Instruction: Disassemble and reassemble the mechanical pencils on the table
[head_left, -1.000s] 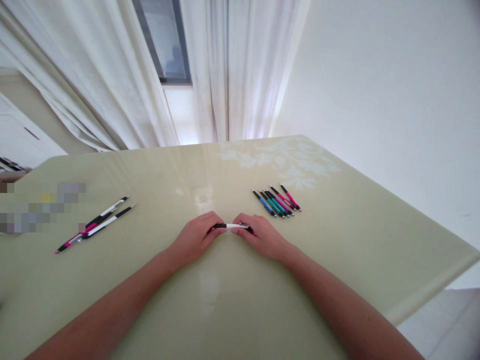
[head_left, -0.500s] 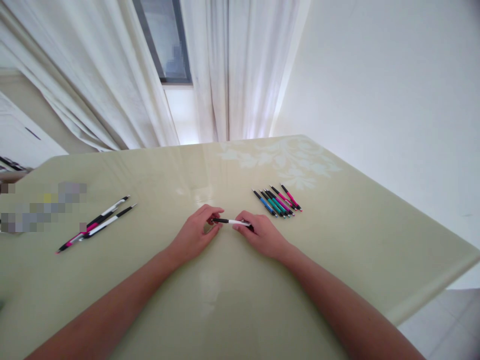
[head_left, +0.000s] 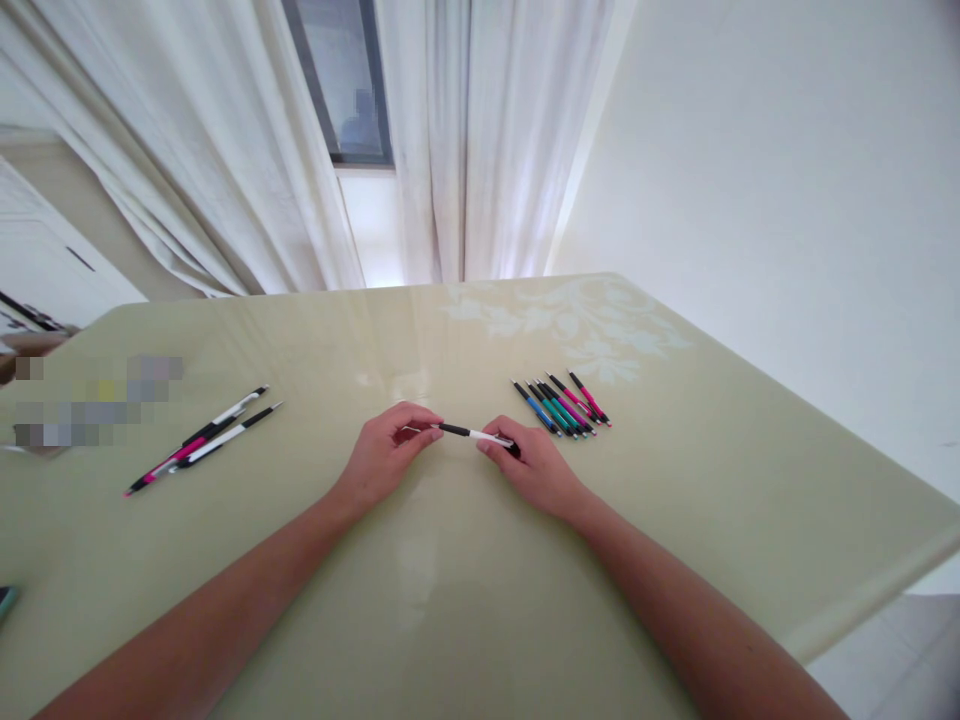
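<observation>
A black and white pen spans the gap between my two hands above the table's middle. My right hand is closed round its white and black rear end. The fingertips of my left hand pinch the tip at the black grip end. Beyond my right hand lies a row of several pens, among them a blue pen and a pink pen. To the left a few more pens lie close together, with a white and black pen nearest my left hand.
The pale green table has a white leaf pattern at its far side. A blurred, pixelated packet lies at the left. A dark object shows at the left edge. White curtains hang behind.
The fingertips of my left hand have closed on the pen's tip, where they were apart around it before. The view has shifted slightly.
</observation>
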